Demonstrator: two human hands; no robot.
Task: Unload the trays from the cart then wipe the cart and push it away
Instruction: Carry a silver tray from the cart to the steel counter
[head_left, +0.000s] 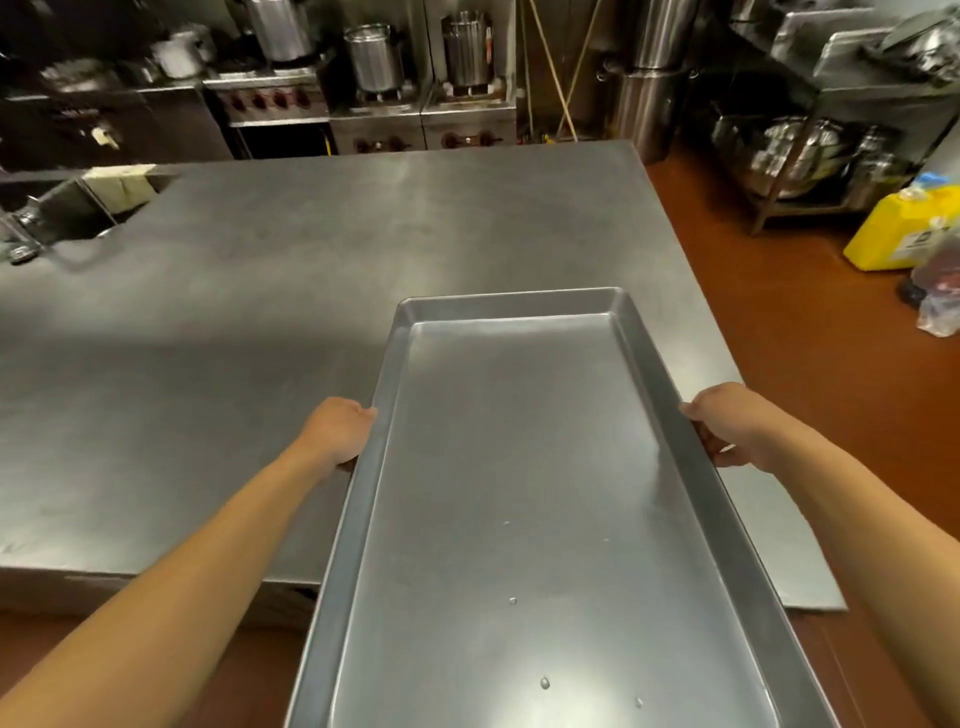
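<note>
A long, shallow steel tray (524, 499) reaches from the bottom of the view out over the right part of a steel worktable (234, 322). It holds nothing but a few water drops. My left hand (337, 431) grips the tray's left rim and my right hand (727, 426) grips its right rim, both about halfway along. Whether the far end rests on the table or hangs just above it I cannot tell. The cart is out of view.
A sink cut-out (67, 213) is at the table's far left. Stoves with tall steel pots (374, 62) line the back wall. On the right, past the red floor (810, 332), stand a rack of pots (800, 150), a yellow jug (904, 228) and a plastic bag (940, 291).
</note>
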